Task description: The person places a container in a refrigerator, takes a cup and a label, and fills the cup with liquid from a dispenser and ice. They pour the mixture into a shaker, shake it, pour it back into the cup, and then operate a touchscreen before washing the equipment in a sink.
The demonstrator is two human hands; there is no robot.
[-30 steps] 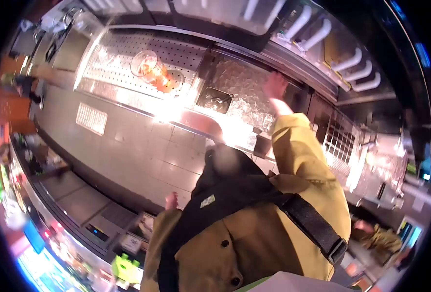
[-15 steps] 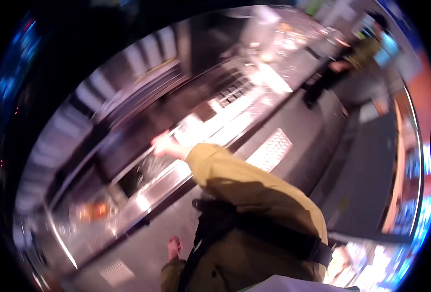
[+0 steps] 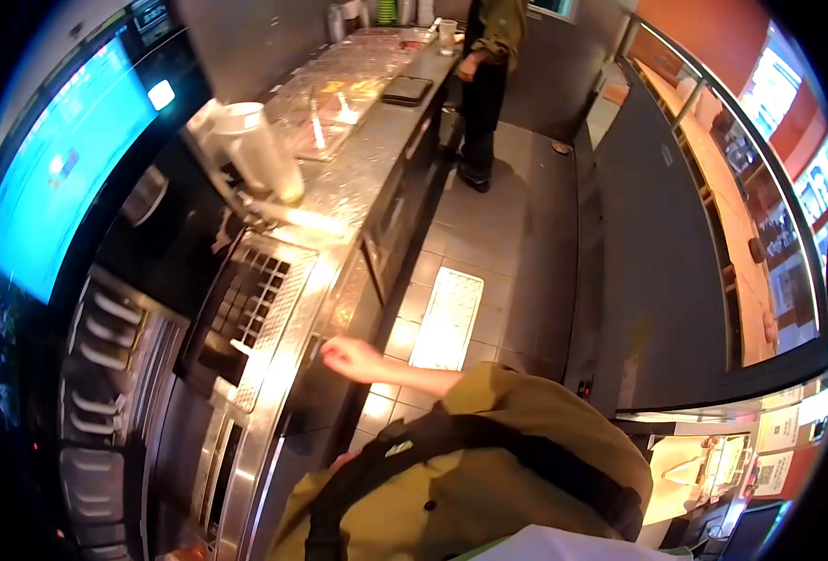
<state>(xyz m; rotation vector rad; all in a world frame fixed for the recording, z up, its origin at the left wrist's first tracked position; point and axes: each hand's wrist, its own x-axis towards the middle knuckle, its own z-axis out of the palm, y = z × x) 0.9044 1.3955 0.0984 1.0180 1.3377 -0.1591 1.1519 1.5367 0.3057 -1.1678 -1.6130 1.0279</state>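
Observation:
My right hand is in front of the steel counter's edge, its fingers curled in and nothing visible in them. The bare forearm reaches back to a mustard-coloured sleeve. Nearest to this hand is the counter's dark front, with a perforated metal strip and a wire rack just beyond it. Only a sliver of my left hand shows beside the black strap across my chest; its fingers are hidden.
A co-worker stands at the counter's far end. A pale tall container and a dark flat tray are on the counter. A bright mat lies on the tiled floor. A dark partition runs along the right. A lit screen hangs left.
My right hand has come back from over an open counter compartment to in front of the counter edge. The view has swung round toward the aisle and co-worker. My left hand has become mostly hidden.

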